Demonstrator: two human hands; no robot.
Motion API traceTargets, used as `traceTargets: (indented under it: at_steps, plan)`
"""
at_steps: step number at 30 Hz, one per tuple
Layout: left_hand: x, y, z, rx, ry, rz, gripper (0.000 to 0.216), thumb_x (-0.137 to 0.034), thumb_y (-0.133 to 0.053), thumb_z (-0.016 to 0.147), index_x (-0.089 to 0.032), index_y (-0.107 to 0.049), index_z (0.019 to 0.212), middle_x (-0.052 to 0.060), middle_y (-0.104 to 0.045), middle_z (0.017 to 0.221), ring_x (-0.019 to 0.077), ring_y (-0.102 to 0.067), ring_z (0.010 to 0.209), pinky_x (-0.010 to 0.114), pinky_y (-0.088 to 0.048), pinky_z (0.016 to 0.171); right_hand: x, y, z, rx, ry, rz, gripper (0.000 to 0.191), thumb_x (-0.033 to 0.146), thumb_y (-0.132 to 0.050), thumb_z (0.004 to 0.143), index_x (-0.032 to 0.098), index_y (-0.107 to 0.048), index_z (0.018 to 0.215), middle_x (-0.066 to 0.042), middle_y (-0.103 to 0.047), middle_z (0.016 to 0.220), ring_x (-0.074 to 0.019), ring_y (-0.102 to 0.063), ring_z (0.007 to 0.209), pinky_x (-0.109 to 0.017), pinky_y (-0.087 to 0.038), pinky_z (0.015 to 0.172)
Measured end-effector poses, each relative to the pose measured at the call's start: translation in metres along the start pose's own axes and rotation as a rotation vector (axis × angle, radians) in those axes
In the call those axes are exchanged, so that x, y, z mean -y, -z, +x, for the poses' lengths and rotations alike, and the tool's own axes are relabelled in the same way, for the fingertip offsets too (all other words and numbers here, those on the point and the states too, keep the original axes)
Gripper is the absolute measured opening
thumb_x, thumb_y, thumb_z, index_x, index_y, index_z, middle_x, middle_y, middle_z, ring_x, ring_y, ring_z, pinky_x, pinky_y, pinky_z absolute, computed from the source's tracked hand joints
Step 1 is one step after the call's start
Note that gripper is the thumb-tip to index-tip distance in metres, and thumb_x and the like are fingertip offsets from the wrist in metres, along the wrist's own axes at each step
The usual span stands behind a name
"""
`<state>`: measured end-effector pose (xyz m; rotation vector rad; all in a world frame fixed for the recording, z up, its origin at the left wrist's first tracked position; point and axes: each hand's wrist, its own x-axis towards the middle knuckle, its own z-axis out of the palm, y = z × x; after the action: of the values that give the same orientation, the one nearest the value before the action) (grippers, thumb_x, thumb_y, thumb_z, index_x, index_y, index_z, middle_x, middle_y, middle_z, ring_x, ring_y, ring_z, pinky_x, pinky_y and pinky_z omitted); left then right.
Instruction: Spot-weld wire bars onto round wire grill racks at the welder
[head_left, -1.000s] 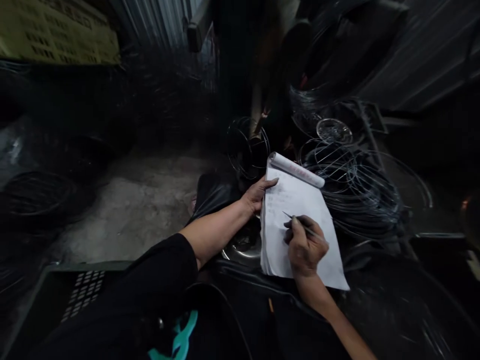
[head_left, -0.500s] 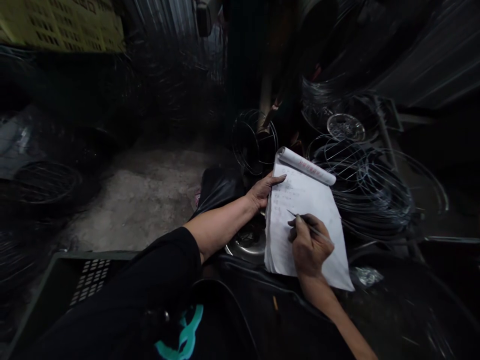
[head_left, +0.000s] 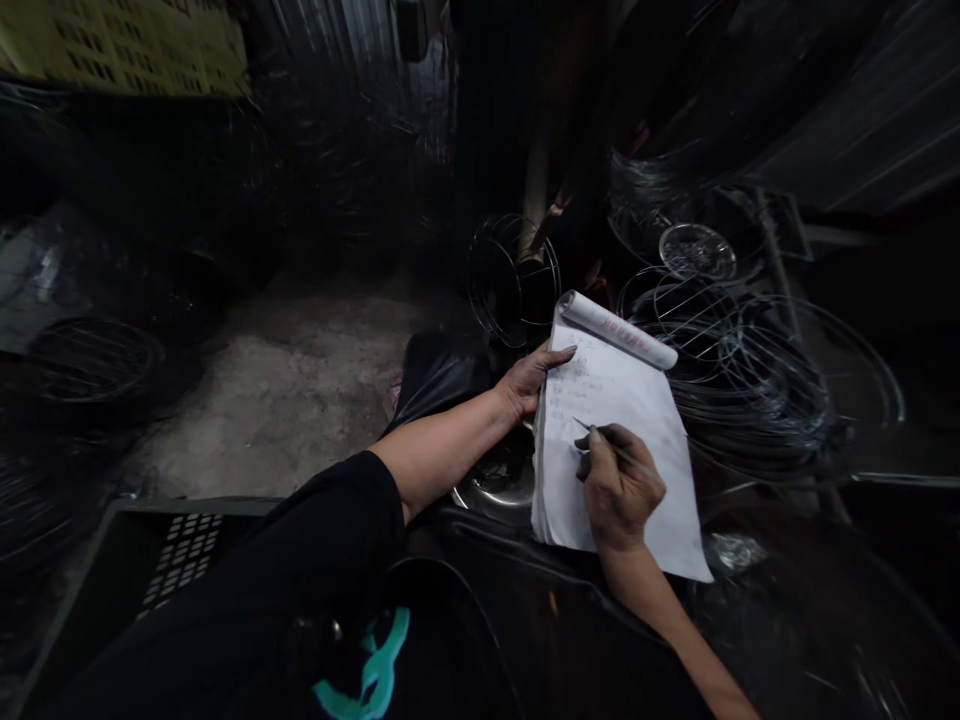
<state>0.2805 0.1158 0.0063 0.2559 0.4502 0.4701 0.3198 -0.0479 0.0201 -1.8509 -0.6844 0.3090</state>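
Right grip [head_left: 621, 492] on pen [head_left: 628, 459], notepad [head_left: 562, 490], handwriting [head_left: 571, 388] illegible

Matt white paper notepad [head_left: 645, 415], glossy grey metal wire coils [head_left: 765, 410].
The round silver metal dish [head_left: 501, 496] looks smooth and shiny. The yellow perforated crate [head_left: 142, 50] and the dark green crate [head_left: 176, 560] seem of plastic; the black sleeve [head_left: 345, 520] is matt cloth, the grey floor [head_left: 240, 410] rough like concrete.

1. Notepad [head_left: 649, 415]: white, right of the frame's centre, tilted; sheets rolled back at its top edge show red print; faint handwriting marks the page's upper left.
2. Pen [head_left: 630, 458]: thin, slanting over the page, tip toward upper left.
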Motion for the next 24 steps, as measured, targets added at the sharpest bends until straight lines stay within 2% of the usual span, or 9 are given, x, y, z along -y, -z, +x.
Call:
traceTargets:
  at_steps: [6,12,16,24]
  plan:
    - [0.0004,0.0019,0.0015,0.010,-0.007,0.018,0.035,-0.008,-0.053,0.085,-0.017,-0.065,0.116,0.006,-0.072,0.078,0.0214,-0.070,0.064,0.043,-0.057,0.086,-0.0029,0.0019,0.0024,0.035,0.021,-0.048,0.036,0.051,-0.062,0.082,0.016,-0.067,0.089,-0.003,-0.065,0.069,-0.0175,-0.062,0.063,-0.030,-0.048,0.064]
    - [0.0009,0.0027,0.0019,0.019,-0.023,0.043,0.034,-0.009,-0.053,0.085,-0.018,-0.062,0.117,0.006,-0.072,0.080,0.0209,-0.070,0.065,0.043,-0.057,0.086,-0.0029,0.0021,0.0014,-0.005,0.026,-0.022,0.033,0.048,-0.064,0.081,0.016,-0.066,0.088,-0.001,-0.062,0.061,-0.0151,-0.056,0.053,-0.028,-0.046,0.057]
    - [0.0005,0.0027,0.0024,0.016,-0.017,0.048,0.033,-0.009,-0.052,0.085,-0.018,-0.061,0.116,0.006,-0.072,0.079,0.0207,-0.070,0.065,0.042,-0.057,0.085,-0.0025,0.0006,0.0007,-0.014,0.014,0.013,0.034,0.049,-0.063,0.082,0.016,-0.065,0.090,0.000,-0.063,0.063,-0.0132,-0.053,0.048,-0.028,-0.045,0.055]
    - [0.0015,0.0051,0.0039,0.023,-0.022,0.035,0.031,-0.010,-0.061,0.080,-0.018,-0.063,0.110,0.005,-0.072,0.079,0.0217,-0.070,0.065,0.042,-0.057,0.082,-0.0070,0.0026,0.0033,0.022,0.044,-0.082,0.034,0.050,-0.061,0.082,0.017,-0.066,0.089,-0.003,-0.066,0.071,-0.0181,-0.063,0.065,-0.031,-0.048,0.067]
